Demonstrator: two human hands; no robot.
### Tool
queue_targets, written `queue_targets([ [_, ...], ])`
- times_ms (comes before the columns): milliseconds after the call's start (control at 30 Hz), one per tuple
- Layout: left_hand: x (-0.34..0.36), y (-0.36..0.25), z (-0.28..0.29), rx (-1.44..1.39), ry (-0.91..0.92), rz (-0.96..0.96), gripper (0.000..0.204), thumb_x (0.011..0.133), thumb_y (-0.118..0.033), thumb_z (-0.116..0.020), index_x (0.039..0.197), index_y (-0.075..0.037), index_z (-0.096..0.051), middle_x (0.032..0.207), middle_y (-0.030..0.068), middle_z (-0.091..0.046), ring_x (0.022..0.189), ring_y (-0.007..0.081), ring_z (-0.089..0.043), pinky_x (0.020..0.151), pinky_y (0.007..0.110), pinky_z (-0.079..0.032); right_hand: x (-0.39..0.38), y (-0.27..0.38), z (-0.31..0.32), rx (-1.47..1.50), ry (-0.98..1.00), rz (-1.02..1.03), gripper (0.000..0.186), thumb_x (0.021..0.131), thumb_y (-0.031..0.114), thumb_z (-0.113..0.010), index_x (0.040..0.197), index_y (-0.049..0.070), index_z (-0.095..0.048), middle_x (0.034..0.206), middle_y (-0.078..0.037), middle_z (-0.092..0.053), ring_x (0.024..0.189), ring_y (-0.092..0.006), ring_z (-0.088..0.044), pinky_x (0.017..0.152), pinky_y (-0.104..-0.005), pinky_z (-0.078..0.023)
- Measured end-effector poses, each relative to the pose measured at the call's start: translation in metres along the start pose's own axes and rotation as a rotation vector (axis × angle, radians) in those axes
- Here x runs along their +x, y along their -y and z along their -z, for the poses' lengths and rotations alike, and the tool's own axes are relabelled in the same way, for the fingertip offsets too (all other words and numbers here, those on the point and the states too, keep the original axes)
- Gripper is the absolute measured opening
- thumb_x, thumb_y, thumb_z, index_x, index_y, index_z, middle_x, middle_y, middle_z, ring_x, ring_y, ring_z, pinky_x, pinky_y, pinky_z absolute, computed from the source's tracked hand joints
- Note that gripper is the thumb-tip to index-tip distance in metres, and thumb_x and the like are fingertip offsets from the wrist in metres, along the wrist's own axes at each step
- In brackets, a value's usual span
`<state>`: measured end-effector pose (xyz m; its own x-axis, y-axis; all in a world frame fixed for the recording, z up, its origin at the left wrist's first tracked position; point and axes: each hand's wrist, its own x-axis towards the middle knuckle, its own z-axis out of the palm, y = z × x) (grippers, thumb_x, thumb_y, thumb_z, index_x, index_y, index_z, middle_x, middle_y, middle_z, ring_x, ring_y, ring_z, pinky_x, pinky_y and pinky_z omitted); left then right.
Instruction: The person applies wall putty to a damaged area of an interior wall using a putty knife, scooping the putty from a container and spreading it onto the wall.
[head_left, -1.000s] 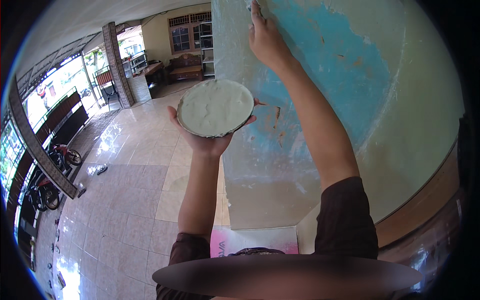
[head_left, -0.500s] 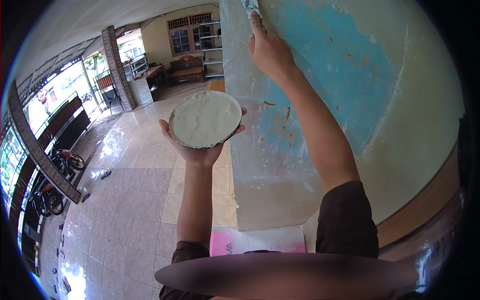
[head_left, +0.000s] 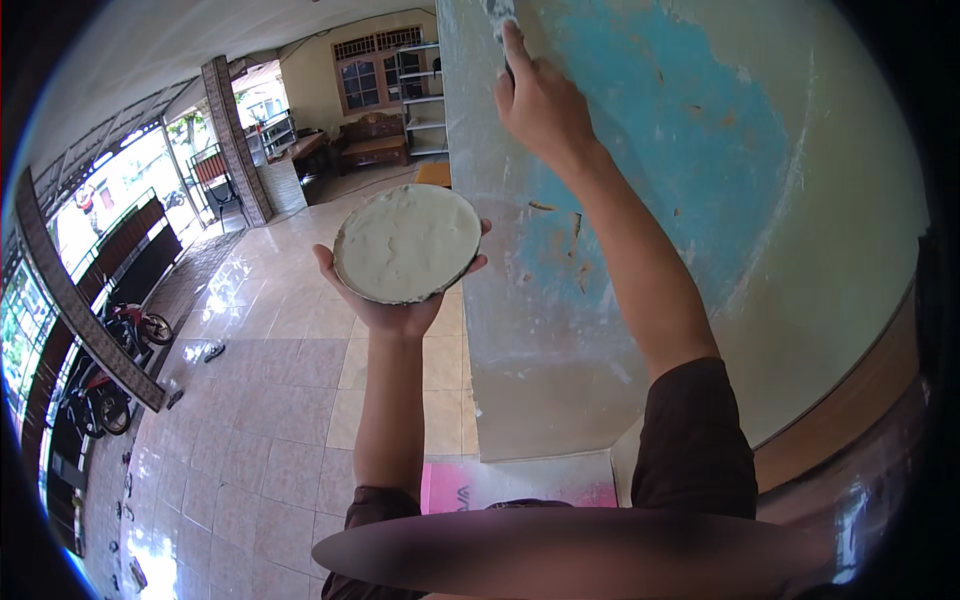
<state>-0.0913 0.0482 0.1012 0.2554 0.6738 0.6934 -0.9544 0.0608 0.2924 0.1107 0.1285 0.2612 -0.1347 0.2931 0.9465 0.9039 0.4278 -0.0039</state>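
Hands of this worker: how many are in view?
2: the left hand under a coated disc, partly hidden; the right hand on a scraper by the wall.

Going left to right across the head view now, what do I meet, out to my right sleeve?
Motorcycles, upright pillar, round paste-covered board held on the left hand, right hand with the scraper, dark right sleeve.

Dark brown short sleeves [head_left: 697, 440], bare forearms [head_left: 640, 255], ungloved hands [head_left: 550, 112]
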Motion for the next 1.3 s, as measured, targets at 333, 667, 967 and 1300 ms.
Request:
queue_targets([
  [333, -0.006, 0.001, 0.006, -0.085, 0.043, 0.003, 0.123, 0.079, -0.090, -0.053, 0.161, -0.004, -0.025, 0.158, 0.0395, -0.025, 0.139, 0.0735, -0.026, 0.099, 0.083, -0.043, -0.020, -0.018, -0.016, -0.147, -0.080, 0.122, 0.062, 0.098, 0.033, -0.058, 0.156, 0.018, -0.044, 0.096, -0.022, -0.074, 0.070, -0.0422, -0.072, 0.062, -0.0570, -0.058],
  [667, -0.004, 0.010, 0.010, -0.059, -0.010, 0.012, 0.125, 0.078, -0.091, -0.054, 0.160, -0.002, -0.025, 0.156, 0.0413, -0.027, 0.137, 0.0735, -0.028, 0.096, 0.083, -0.045, 0.013, -0.032, -0.016, -0.214, -0.060, 0.064, 0.060, 0.098, 0.033, -0.058, 0.155, 0.021, -0.047, 0.097, -0.018, -0.076, 0.071, -0.0417, -0.073, 0.062, -0.0574, -0.058],
  [967, -0.004, 0.009, 0.007, -0.089, 0.024, 0.013, 0.127, 0.077, -0.093, -0.051, 0.161, -0.002, -0.023, 0.157, 0.0417, -0.026, 0.138, 0.0736, -0.027, 0.097, 0.083, -0.044, 0.035, -0.026, 0.005, -0.214, -0.138, 0.074, 0.058, 0.097, 0.032, -0.058, 0.154, 0.021, -0.051, 0.087, -0.017, -0.075, 0.071, -0.0398, -0.073, 0.060, -0.0547, -0.058],
  [1300, -0.014, -0.001, 0.008, -0.044, -0.005, 0.002, 0.127, 0.078, -0.093, -0.051, 0.161, -0.002, -0.023, 0.158, 0.0417, -0.025, 0.139, 0.0728, -0.027, 0.096, 0.084, -0.044, -0.017, -0.024, -0.008, -0.156, -0.077, 0.105, 0.061, 0.097, 0.033, -0.059, 0.156, 0.020, -0.049, 0.084, -0.015, -0.076, 0.069, -0.0382, -0.073, 0.060, -0.0533, -0.058],
])
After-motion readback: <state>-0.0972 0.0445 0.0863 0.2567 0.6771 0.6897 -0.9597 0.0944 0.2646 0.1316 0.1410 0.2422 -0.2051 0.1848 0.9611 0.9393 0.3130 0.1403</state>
